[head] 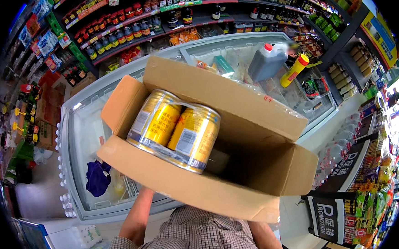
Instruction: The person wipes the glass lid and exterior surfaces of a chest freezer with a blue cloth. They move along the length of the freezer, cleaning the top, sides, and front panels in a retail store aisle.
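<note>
Before me is an opened cardboard box (255, 134), tilted, its four flaps spread outward. Shrink-wrapped gold drink cans (175, 129) lie in its left half; the right half is dark inside, and a pale patch shows low near the cans. My left forearm reaches up under the near side of the box at left, and my right forearm goes beneath its near right corner. Both hands are hidden by the cardboard, so their grip cannot be seen.
Beneath the box stands a glass-topped chest freezer (71, 149). On it are a dark purple cloth (98, 178), a jug of dark liquid (266, 64) and a yellow canister (294, 71). Shelves of bottles and jars (112, 39) run behind; bottled water packs (338, 147) stand at right.
</note>
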A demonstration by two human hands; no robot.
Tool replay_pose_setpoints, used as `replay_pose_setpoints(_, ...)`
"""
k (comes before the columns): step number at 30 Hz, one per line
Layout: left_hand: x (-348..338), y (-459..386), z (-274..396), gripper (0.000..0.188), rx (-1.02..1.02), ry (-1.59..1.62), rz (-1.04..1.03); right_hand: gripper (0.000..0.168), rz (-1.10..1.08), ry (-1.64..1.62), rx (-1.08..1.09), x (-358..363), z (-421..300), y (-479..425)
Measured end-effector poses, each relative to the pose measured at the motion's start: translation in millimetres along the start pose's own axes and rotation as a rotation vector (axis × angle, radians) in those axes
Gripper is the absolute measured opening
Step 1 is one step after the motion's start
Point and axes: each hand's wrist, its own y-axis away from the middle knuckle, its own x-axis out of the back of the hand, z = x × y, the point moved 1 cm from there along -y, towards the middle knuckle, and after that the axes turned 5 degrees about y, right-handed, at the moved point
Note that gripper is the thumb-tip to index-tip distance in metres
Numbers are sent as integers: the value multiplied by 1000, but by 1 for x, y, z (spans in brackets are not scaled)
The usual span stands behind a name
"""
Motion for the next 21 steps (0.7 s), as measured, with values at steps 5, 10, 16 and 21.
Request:
replay_pose_setpoints(5, -1, -6, -1, 43, -46, 34, -8, 43, 115, 31, 80, 2, -10, -41)
replay_pose_setpoints(10, 9, -17, 25, 42, -159, 209, 22, 37, 388, 128, 431, -18, 34, -100)
replay_pose_setpoints(16, 45, -26, 59, 51, 52, 830, 0, 44, 166, 85, 40, 54, -92, -132)
replay_pose_setpoints(21, 42, -32, 59, 47, -7, 821, 106, 46, 187, 92, 58, 55, -96, -154)
